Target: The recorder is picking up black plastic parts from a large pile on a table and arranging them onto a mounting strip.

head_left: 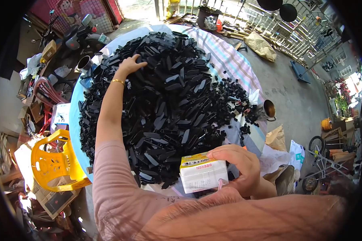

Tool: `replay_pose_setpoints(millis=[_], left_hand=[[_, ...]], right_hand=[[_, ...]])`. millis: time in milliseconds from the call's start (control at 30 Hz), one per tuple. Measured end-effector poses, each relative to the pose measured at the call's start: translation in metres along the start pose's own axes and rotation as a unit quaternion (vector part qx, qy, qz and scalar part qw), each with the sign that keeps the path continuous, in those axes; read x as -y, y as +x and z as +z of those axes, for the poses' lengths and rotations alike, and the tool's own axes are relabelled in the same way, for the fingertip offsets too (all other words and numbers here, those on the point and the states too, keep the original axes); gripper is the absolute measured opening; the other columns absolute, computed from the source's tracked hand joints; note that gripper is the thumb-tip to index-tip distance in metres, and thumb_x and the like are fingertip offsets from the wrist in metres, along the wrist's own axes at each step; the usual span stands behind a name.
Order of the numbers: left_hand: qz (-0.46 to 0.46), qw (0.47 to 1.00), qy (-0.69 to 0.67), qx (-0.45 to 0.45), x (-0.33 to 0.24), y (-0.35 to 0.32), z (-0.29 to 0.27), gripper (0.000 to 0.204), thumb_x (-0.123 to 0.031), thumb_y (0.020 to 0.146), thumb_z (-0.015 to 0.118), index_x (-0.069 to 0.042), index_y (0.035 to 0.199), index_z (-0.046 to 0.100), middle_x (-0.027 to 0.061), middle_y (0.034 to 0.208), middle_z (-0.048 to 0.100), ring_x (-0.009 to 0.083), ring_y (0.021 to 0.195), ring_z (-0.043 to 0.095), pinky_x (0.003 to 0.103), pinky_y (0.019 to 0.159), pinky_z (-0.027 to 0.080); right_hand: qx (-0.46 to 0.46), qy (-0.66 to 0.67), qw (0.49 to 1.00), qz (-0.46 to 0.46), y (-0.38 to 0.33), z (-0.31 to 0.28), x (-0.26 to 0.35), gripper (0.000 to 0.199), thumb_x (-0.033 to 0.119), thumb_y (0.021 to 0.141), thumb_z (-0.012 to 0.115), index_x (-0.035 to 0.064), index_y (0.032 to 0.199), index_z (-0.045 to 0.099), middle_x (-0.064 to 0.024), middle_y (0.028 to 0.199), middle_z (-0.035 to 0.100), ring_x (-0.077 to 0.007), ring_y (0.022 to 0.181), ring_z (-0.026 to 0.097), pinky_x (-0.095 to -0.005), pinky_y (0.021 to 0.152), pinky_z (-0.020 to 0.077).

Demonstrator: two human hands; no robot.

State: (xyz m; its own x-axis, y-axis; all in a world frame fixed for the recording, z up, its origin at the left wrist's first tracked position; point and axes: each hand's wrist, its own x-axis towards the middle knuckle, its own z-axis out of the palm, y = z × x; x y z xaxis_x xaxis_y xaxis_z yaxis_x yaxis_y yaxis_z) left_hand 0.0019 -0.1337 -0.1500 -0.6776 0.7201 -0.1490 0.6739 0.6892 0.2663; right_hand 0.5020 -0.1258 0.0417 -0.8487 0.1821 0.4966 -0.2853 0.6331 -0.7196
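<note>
A big heap of black plastic parts [165,100] covers a round table under a striped cloth [229,56]. My left hand [129,64] reaches far across and rests with spread fingers on the upper left of the heap; a gold bracelet sits on that wrist. Close to the camera, my right hand [237,164] grips a small white and yellow drink carton [202,172] with a pink straw, held just above the near edge of the table.
A yellow plastic chair [54,160] stands at the table's left. A metal cup [268,109] sits at the right rim. Scooters, boxes and clutter fill the left side. Brown sacks, a wheeled cart and metal railings lie on the concrete floor at the right.
</note>
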Motion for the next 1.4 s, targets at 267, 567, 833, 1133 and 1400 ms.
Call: replay_pose_setpoints(millis=[267, 567, 833, 1133, 1400], left_hand=[[0.124, 0.989, -0.034, 0.071, -0.029, -0.063, 0.014, 0.076, -0.063, 0.069, 0.055, -0.018, 0.129, 0.044, 0.022, 0.107, 0.059, 0.0417, 0.105, 0.05, 0.042, 0.093, 0.039], [0.22, 0.968, 0.109, 0.057, -0.047, -0.172, 0.017, 0.057, -0.053, 0.071, 0.054, -0.024, 0.12, 0.053, 0.0116, 0.097, 0.062, 0.0332, 0.103, 0.05, 0.043, 0.081, 0.045], [0.261, 0.961, 0.046, 0.071, -0.054, -0.255, 0.037, 0.056, -0.046, 0.073, 0.055, -0.019, 0.122, 0.052, 0.0095, 0.103, 0.059, 0.0288, 0.105, 0.047, 0.043, 0.081, 0.044], [0.196, 0.958, 0.161, 0.138, -0.092, -0.291, 0.011, 0.075, -0.063, 0.075, 0.053, -0.017, 0.132, 0.04, 0.0205, 0.141, 0.023, 0.04, 0.13, 0.02, 0.063, 0.101, 0.011], [0.176, 0.976, 0.119, -0.053, -0.15, -0.165, 0.051, 0.068, -0.058, 0.08, 0.05, -0.017, 0.133, 0.037, 0.0166, 0.143, 0.021, 0.0354, 0.133, 0.015, 0.066, 0.098, 0.015]], right_hand=[[0.014, 0.022, 0.999, -0.019, 0.0, 0.002, 0.021, 0.052, 0.017, 0.06, 0.077, -0.0029, 0.104, 0.056, -0.0144, 0.094, 0.062, -0.0294, 0.084, 0.062, -0.0336, 0.071, 0.0512], [0.038, 0.016, 0.998, -0.052, -0.017, -0.008, 0.062, 0.054, 0.012, 0.058, 0.078, -0.0023, 0.104, 0.055, -0.0153, 0.096, 0.062, -0.0291, 0.084, 0.062, -0.0337, 0.072, 0.0514], [0.046, 0.019, 0.997, -0.053, -0.038, -0.018, 0.084, 0.053, 0.013, 0.059, 0.077, -0.0023, 0.104, 0.054, -0.0158, 0.096, 0.062, -0.029, 0.084, 0.062, -0.0337, 0.072, 0.0514], [0.025, 0.008, 0.999, -0.03, -0.074, -0.037, 0.087, 0.053, 0.015, 0.06, 0.077, -0.0024, 0.105, 0.055, -0.0157, 0.097, 0.062, -0.029, 0.085, 0.062, -0.0338, 0.072, 0.0517], [-0.035, 0.011, 0.997, 0.066, -0.108, -0.052, 0.088, 0.051, 0.012, 0.059, 0.078, -0.0019, 0.103, 0.056, -0.0142, 0.094, 0.063, -0.0281, 0.083, 0.062, -0.0327, 0.072, 0.0509]])
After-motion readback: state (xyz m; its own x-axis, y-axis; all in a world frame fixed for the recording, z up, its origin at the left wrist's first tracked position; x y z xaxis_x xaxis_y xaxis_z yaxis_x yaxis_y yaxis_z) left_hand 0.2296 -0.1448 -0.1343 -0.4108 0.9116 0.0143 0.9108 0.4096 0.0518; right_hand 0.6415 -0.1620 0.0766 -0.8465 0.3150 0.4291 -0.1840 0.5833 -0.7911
